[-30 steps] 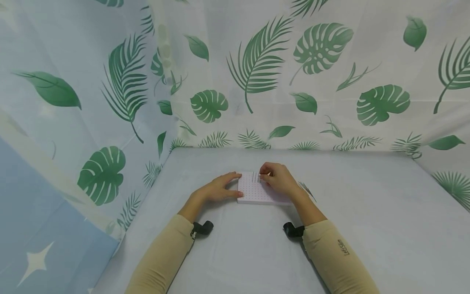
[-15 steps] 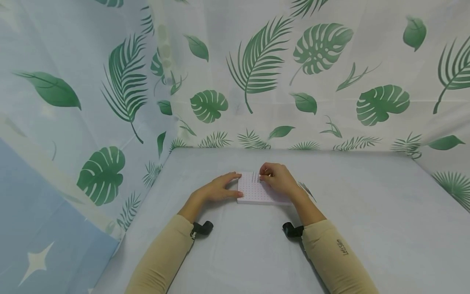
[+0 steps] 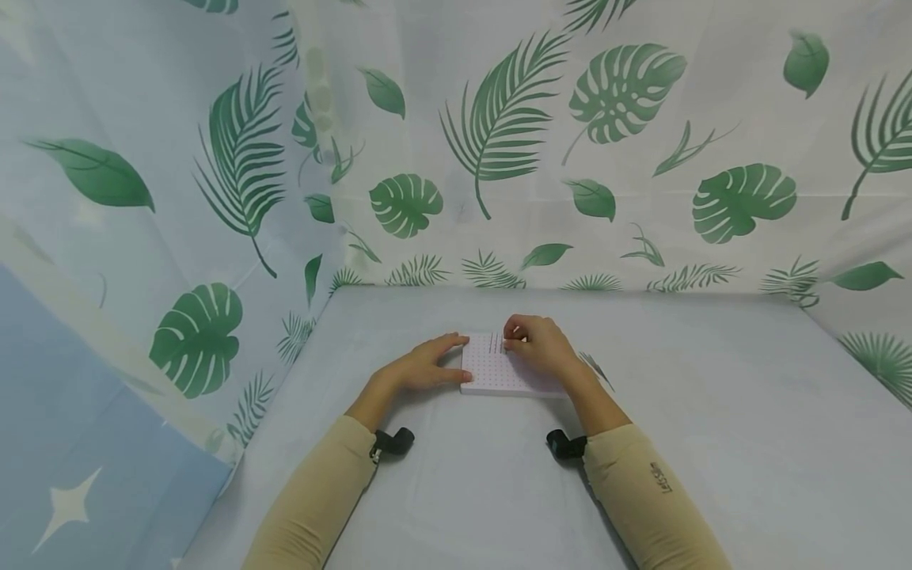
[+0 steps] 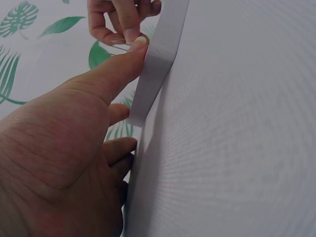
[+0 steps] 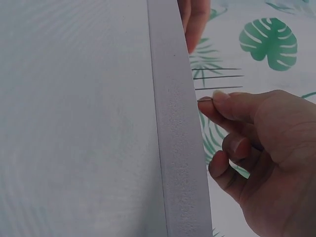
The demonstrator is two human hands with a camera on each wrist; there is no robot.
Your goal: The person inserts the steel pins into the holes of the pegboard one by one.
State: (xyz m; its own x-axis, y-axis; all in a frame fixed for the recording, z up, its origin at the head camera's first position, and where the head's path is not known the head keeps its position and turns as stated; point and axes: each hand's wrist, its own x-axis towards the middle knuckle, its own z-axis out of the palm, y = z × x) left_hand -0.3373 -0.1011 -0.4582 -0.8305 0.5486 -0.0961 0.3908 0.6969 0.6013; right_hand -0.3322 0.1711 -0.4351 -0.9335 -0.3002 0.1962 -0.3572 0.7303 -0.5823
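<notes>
The right sleeve (image 3: pixel 644 495) has shifted slightly inward.

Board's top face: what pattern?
Rows of small pinkish dots on the pale, near-white board; shows best in the head view.

A board (image 3: pixel 488 377) lies on a table (image 3: pixel 727 396), a left hand (image 3: pixel 424 366) at its left edge and a right hand (image 3: pixel 543 347) over its right part. Three pins (image 5: pixel 217 77) stand in the board near its far edge, just left of a fourth pin (image 5: pixel 205 100) between thumb and forefinger. Loose pins (image 3: pixel 595 370) lie right of the board; behind hangs a curtain (image 3: pixel 634 214).
</notes>
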